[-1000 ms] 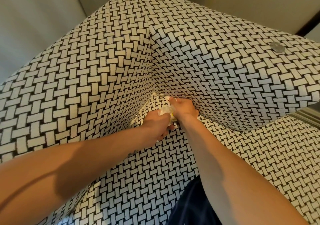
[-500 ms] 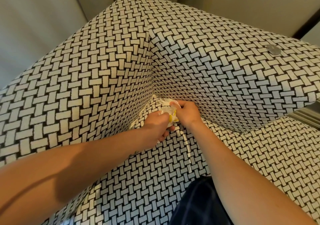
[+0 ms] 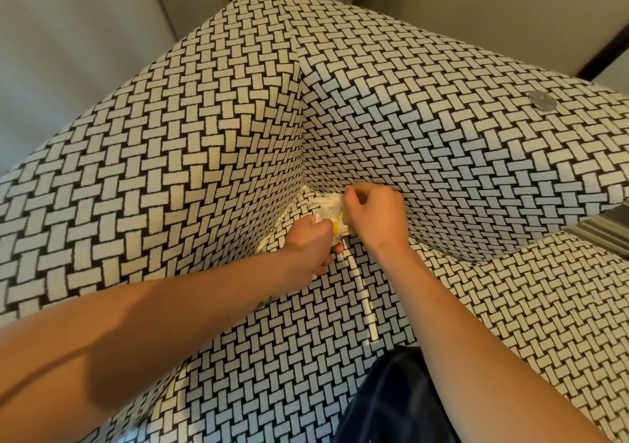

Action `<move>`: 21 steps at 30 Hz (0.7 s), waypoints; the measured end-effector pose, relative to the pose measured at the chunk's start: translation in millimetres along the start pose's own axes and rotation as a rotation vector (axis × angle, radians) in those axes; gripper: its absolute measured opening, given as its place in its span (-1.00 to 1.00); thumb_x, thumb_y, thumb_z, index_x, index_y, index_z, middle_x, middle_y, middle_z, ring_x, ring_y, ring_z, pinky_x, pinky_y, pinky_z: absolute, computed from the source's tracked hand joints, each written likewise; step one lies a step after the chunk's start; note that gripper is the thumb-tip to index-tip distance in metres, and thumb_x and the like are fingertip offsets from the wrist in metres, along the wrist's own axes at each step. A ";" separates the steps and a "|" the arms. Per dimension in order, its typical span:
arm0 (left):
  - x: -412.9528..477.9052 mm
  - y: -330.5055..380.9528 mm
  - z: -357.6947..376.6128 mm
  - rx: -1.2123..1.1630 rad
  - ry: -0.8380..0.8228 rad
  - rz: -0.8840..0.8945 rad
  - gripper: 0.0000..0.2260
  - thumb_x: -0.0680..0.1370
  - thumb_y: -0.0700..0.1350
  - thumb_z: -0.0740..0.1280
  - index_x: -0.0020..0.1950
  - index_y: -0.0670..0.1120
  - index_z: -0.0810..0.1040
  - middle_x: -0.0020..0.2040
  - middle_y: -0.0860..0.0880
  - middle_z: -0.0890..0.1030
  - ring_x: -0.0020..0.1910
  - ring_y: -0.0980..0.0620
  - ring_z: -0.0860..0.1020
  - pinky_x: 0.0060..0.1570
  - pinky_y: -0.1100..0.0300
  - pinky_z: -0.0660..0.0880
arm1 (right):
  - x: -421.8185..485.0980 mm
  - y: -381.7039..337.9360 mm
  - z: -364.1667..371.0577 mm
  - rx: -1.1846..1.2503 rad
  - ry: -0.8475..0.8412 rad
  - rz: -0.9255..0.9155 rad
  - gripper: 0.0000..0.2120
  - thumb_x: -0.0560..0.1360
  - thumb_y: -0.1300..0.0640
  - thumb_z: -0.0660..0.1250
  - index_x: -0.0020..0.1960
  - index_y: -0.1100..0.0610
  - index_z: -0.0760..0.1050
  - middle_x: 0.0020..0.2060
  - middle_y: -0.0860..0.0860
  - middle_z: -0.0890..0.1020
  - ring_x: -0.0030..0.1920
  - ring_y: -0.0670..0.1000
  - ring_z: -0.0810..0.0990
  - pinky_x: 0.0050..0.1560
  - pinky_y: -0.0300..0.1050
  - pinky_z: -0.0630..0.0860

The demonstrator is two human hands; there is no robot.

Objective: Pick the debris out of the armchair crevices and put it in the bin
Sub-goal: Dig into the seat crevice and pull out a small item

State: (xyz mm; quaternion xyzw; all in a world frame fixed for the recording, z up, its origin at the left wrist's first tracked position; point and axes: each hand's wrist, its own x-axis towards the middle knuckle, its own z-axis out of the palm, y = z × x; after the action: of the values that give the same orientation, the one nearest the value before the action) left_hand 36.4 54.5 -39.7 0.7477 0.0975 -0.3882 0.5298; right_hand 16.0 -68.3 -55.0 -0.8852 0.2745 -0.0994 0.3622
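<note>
Head cam: mid-pick. Left hand (image 3: 308, 247) & right hand (image 3: 374, 221) both pinch crumpled wrappers (image 3: 328, 209) at armchair (image 3: 204, 136) corner crevice. Next: lift w/o dropping, bin it.

Left hand (image 3: 306, 243) and right hand (image 3: 376, 219) cover most of the crumpled wrapper (image 3: 328, 211). The stick (image 3: 362, 292) disappears under them. The grey disc (image 3: 542, 100) is too small to identify.
</note>
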 end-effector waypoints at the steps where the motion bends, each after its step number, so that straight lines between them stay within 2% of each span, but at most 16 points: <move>1: 0.1 -0.4 0.0 0.005 -0.003 0.008 -0.86 0.66 -0.15 0.11 0.03 -0.01 0.45 -0.21 -0.12 0.58 -0.50 0.06 0.33 -0.60 0.33 0.19 | -1.4 -3.5 -2.7 -0.017 0.014 -0.071 -0.77 0.63 0.01 0.29 0.15 0.03 0.68 -0.16 -0.05 0.74 -0.18 -0.02 0.69 -0.06 -0.01 0.66; 4: 1.3 -1.6 0.7 -0.002 -0.014 0.028 -0.88 0.68 -0.13 0.13 0.07 -0.05 0.46 -0.21 -0.13 0.58 -0.50 0.06 0.34 -0.60 0.32 0.18 | -2.1 -9.1 -4.4 0.005 -0.051 -0.195 -0.69 0.63 0.06 0.28 0.35 0.03 0.58 0.12 -0.02 0.72 0.08 -0.01 0.68 0.15 0.00 0.61; 6: 1.6 -2.3 0.4 -0.001 -0.013 0.034 -0.87 0.69 -0.09 0.15 0.03 -0.08 0.45 -0.21 -0.14 0.58 -0.50 0.05 0.34 -0.59 0.29 0.18 | -0.4 -11.6 0.9 -0.038 -0.172 -0.175 -0.59 0.64 0.03 0.25 0.47 0.06 0.46 0.24 0.04 0.67 0.19 0.05 0.65 0.25 0.05 0.57; 9: 1.4 -2.3 1.2 0.007 -0.009 0.032 -0.81 0.70 -0.07 0.13 -0.04 -0.09 0.43 -0.21 -0.14 0.57 -0.49 0.06 0.34 -0.59 0.29 0.19 | 3.9 -14.6 7.0 -0.113 -0.325 -0.088 -0.49 0.65 0.01 0.21 0.57 0.09 0.30 0.31 0.10 0.61 0.21 0.09 0.61 0.28 0.06 0.53; 12: 3.6 -3.6 0.9 -0.003 -0.003 0.013 -0.83 0.71 -0.05 0.14 0.09 -0.10 0.46 -0.21 -0.12 0.60 -0.50 0.08 0.33 -0.61 0.31 0.18 | 10.1 -15.4 9.5 -0.110 -0.379 -0.048 -0.47 0.65 0.00 0.22 0.59 0.05 0.26 0.43 0.05 0.52 0.34 0.09 0.54 0.35 0.05 0.48; 14: 5.9 -4.4 1.1 -0.005 0.005 0.005 -0.83 0.70 -0.07 0.12 0.18 -0.11 0.43 -0.19 -0.13 0.61 -0.50 0.08 0.34 -0.62 0.31 0.19 | 13.8 -16.4 12.2 -0.134 -0.411 -0.032 -0.44 0.64 -0.02 0.24 0.60 0.03 0.24 0.46 0.03 0.48 0.37 0.10 0.51 0.36 0.08 0.47; 18: 8.2 -4.0 1.9 -0.036 0.017 -0.013 -0.81 0.71 -0.07 0.07 0.17 -0.09 0.43 -0.19 -0.15 0.61 -0.52 0.08 0.33 -0.63 0.34 0.17 | 20.9 -18.8 16.9 -0.230 -0.452 -0.036 -0.45 0.62 -0.05 0.22 0.58 0.01 0.26 0.42 0.06 0.52 0.32 0.13 0.54 0.25 0.11 0.53; 21: 10.3 -5.9 1.0 -0.037 0.035 -0.021 -0.71 0.69 -0.13 0.06 0.37 -0.13 0.40 -0.21 -0.15 0.61 -0.55 0.08 0.33 -0.65 0.35 0.17 | 24.3 -19.8 21.2 -0.285 -0.477 -0.022 -0.43 0.63 -0.08 0.22 0.60 -0.01 0.22 0.37 0.08 0.55 0.28 0.14 0.56 0.22 0.11 0.54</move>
State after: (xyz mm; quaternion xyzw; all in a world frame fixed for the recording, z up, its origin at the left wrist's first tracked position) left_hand 39.6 53.4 -51.1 0.7436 0.1217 -0.3786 0.5375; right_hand 52.3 -57.8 -57.0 -0.9284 0.1831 0.1478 0.2875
